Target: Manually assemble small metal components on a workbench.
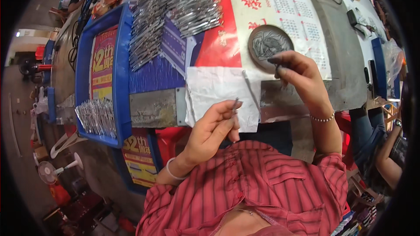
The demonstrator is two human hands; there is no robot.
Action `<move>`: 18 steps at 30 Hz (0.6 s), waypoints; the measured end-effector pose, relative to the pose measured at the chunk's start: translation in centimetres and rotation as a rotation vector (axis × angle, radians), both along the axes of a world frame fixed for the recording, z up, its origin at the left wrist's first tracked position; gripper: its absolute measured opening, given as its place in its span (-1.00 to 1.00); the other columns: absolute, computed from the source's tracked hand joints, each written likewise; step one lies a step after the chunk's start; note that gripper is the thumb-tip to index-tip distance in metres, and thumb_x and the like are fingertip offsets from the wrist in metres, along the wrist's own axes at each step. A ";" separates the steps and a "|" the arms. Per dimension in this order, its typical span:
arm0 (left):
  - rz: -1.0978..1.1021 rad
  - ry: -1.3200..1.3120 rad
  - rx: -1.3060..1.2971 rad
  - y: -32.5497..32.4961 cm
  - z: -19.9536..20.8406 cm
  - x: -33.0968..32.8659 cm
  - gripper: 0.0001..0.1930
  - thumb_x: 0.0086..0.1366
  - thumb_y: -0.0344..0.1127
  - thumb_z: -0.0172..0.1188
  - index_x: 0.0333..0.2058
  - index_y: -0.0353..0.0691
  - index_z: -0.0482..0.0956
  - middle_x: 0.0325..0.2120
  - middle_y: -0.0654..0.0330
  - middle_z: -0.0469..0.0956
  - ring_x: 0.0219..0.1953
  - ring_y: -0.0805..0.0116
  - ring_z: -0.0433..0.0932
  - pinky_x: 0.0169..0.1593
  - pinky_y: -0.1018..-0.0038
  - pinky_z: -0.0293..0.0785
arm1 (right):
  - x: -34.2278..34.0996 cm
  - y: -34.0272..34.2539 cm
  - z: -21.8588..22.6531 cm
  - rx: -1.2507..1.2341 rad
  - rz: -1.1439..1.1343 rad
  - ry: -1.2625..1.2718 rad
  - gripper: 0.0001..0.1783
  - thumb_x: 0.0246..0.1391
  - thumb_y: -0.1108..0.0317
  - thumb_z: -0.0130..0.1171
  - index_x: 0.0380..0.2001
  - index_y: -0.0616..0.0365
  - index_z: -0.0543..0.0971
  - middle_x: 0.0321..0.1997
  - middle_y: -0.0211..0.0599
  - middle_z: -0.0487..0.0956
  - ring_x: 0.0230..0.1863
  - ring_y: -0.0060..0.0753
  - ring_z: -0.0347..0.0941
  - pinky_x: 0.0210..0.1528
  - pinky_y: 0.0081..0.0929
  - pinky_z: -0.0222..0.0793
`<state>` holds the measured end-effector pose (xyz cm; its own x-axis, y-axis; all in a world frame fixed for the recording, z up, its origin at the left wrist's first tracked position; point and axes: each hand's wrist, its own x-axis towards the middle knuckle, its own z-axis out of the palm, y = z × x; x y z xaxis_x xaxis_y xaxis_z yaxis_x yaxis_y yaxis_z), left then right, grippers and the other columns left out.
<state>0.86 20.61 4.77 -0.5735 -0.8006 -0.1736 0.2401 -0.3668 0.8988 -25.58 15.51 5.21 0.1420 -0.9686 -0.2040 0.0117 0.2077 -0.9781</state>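
Clock directions taken from the middle of the view. 8 o'clock: white fans [47, 172], well below the table [153, 107]. 9 to 10 o'clock: blue tray [124, 74] with a printed sheet [103, 57] on its floor; a row of slim silver pieces [96, 118] lies packed at its near end. 11 o'clock: broad heap of slender silver metal pieces [194, 6], laid roughly side by side on a purple-blue sheet [151, 78].

Centre: creased white paper [210, 83] reaching over the near table edge. Left hand [210, 131], just below centre toward 6 o'clock, above the paper's near part; a pale band [170, 169] circles the wrist. Its fingers are pinched on 1 slender metal piece [236, 103], tip up. At the paper's 3 o'clock side lies 1 thin metal rod [250, 86], slanting.

1 to 2 o'clock: round bowl [252, 52] of small grey metal parts [269, 43], resting partly on a calendar sheet [313, 30]. Right hand [304, 74] at 2 o'clock, by the bowl's near rim; beaded bracelet [323, 118] on the wrist. Fingers drawn together, tips dark; cannot tell if they grip anything.

2 to 3 o'clock, far side: second blue tray [379, 67] with clear plastic [395, 57]. 3 to 4 o'clock: another person's arm [390, 153].
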 end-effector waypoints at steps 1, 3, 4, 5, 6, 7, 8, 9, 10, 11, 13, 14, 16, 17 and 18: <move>0.003 -0.009 -0.010 0.1 -0.5 -0.2 -0.64 0.39 -0.47 -0.17 0.15 -0.33 0.21 -0.32 0.22 0.41 -0.39 0.56 0.44 -0.26 0.64 0.39 | 0.7 0.6 0.2 0.008 0.041 -0.051 -0.73 0.07 0.53 0.08 -0.12 0.27 0.50 -0.35 -0.47 0.50 -0.42 -0.75 0.34 -0.36 -0.75 0.26; 0.002 -0.039 -0.030 0.3 -0.9 -0.5 -0.65 0.40 -0.45 -0.17 0.14 -0.33 0.22 -0.31 0.22 0.42 -0.38 0.57 0.44 -0.26 0.65 0.39 | 1.7 2.0 -0.2 0.077 0.070 -0.222 -0.75 0.07 0.55 0.07 -0.13 0.25 0.48 -0.34 -0.45 0.49 -0.42 -0.75 0.33 -0.35 -0.73 0.27; 0.004 -0.037 -0.034 0.4 -1.1 -0.6 -0.66 0.40 -0.44 -0.17 0.13 -0.33 0.23 -0.32 0.23 0.42 -0.39 0.58 0.43 -0.27 0.66 0.39 | 2.4 2.5 -0.2 0.091 0.083 -0.332 -0.79 0.10 0.53 0.06 -0.16 0.21 0.41 -0.36 -0.38 0.52 -0.44 -0.71 0.38 -0.37 -0.72 0.31; 0.007 -0.036 -0.039 0.6 -1.3 -0.6 -0.66 0.41 -0.43 -0.17 0.13 -0.33 0.23 -0.33 0.23 0.42 -0.40 0.59 0.43 -0.27 0.67 0.39 | 2.8 3.0 -0.4 0.108 0.090 -0.340 -0.79 0.10 0.53 0.06 -0.16 0.21 0.41 -0.36 -0.38 0.52 -0.44 -0.71 0.38 -0.37 -0.72 0.31; 0.039 -0.028 -0.030 0.7 -1.3 -0.8 -0.70 0.40 -0.42 -0.12 0.07 -0.33 0.29 -0.38 0.26 0.43 -0.42 0.62 0.42 -0.31 0.68 0.38 | 3.0 3.3 -0.7 0.158 0.075 -0.439 -0.81 0.12 0.51 0.06 -0.18 0.19 0.38 -0.37 -0.33 0.53 -0.47 -0.67 0.41 -0.40 -0.71 0.33; 0.045 -0.034 -0.020 0.7 -1.3 -0.6 -0.70 0.40 -0.42 -0.12 0.07 -0.33 0.29 -0.38 0.26 0.43 -0.42 0.62 0.42 -0.31 0.68 0.38 | 3.4 3.6 -0.9 0.207 0.059 -0.537 -0.82 0.14 0.49 0.06 -0.19 0.17 0.35 -0.38 -0.29 0.54 -0.49 -0.64 0.43 -0.42 -0.71 0.35; 0.028 -0.069 -0.036 0.7 -1.3 -0.5 -0.73 0.39 -0.41 -0.09 0.03 -0.33 0.33 -0.41 0.28 0.44 -0.45 0.63 0.41 -0.32 0.68 0.38 | 3.9 3.8 -1.2 0.217 0.029 -0.540 -0.84 0.16 0.45 0.06 -0.22 0.14 0.32 -0.40 -0.25 0.55 -0.52 -0.60 0.46 -0.47 -0.71 0.38; 0.010 -0.104 -0.053 0.8 -1.3 -0.3 -0.75 0.38 -0.40 -0.06 -0.01 -0.33 0.36 -0.44 0.30 0.44 -0.47 0.64 0.40 -0.34 0.68 0.38 | 4.3 4.0 -1.3 0.225 0.033 -0.543 -0.84 0.16 0.45 0.06 -0.22 0.14 0.32 -0.40 -0.25 0.55 -0.52 -0.60 0.46 -0.47 -0.71 0.38; 0.042 -0.127 -0.044 1.0 -1.2 -0.4 -0.79 0.35 -0.40 0.01 -0.08 -0.32 0.41 -0.48 0.31 0.46 -0.50 0.65 0.40 -0.39 0.68 0.38 | 4.6 4.1 -1.4 0.231 0.031 -0.594 -0.84 0.16 0.45 0.06 -0.22 0.15 0.32 -0.40 -0.25 0.55 -0.53 -0.61 0.45 -0.49 -0.72 0.35; 0.046 -0.130 -0.039 1.1 -1.4 -0.4 -0.79 0.35 -0.40 0.01 -0.08 -0.32 0.41 -0.48 0.31 0.46 -0.50 0.65 0.40 -0.39 0.68 0.38 | 4.9 4.1 -1.5 0.237 0.028 -0.644 -0.84 0.16 0.45 0.06 -0.23 0.15 0.32 -0.40 -0.25 0.55 -0.54 -0.62 0.43 -0.51 -0.73 0.33; 0.068 -0.176 -0.134 1.3 -1.6 -0.4 -0.81 0.32 -0.43 0.05 -0.10 -0.32 0.41 -0.48 0.29 0.48 -0.50 0.64 0.41 -0.41 0.67 0.38 | 5.1 4.3 -1.8 0.222 0.065 -0.669 -0.84 0.14 0.45 0.08 -0.23 0.17 0.34 -0.40 -0.26 0.54 -0.55 -0.64 0.40 -0.53 -0.74 0.29; 0.070 -0.176 -0.131 1.4 -1.5 -0.3 -0.81 0.32 -0.43 0.05 -0.10 -0.32 0.41 -0.48 0.29 0.48 -0.50 0.64 0.41 -0.41 0.67 0.38 | 5.2 4.3 -1.9 0.202 0.099 -0.693 -0.84 0.13 0.45 0.09 -0.23 0.19 0.36 -0.40 -0.27 0.54 -0.57 -0.65 0.37 -0.54 -0.74 0.26; 0.094 -0.222 -0.186 1.5 -1.5 0.0 -0.83 0.29 -0.47 0.08 -0.14 -0.33 0.44 -0.47 0.25 0.49 -0.48 0.61 0.44 -0.41 0.64 0.39 | 5.4 4.5 -1.5 0.205 0.123 -0.630 -0.84 0.12 0.46 0.10 -0.24 0.22 0.40 -0.40 -0.29 0.53 -0.56 -0.67 0.34 -0.54 -0.75 0.24; 0.095 -0.222 -0.184 1.5 -1.5 0.1 -0.83 0.29 -0.47 0.08 -0.14 -0.33 0.44 -0.47 0.25 0.49 -0.48 0.61 0.44 -0.41 0.64 0.39 | 5.4 4.6 -1.2 0.204 0.144 -0.566 -0.84 0.10 0.47 0.12 -0.24 0.25 0.44 -0.40 -0.32 0.53 -0.56 -0.68 0.32 -0.54 -0.75 0.21; 0.105 -0.248 -0.223 1.5 -1.5 0.2 -0.84 0.27 -0.48 0.09 -0.17 -0.33 0.46 -0.46 0.23 0.50 -0.47 0.57 0.46 -0.39 0.62 0.40 | 5.4 4.7 -1.0 0.207 0.145 -0.565 -0.84 0.10 0.47 0.12 -0.24 0.25 0.44 -0.40 -0.32 0.53 -0.56 -0.68 0.32 -0.54 -0.75 0.21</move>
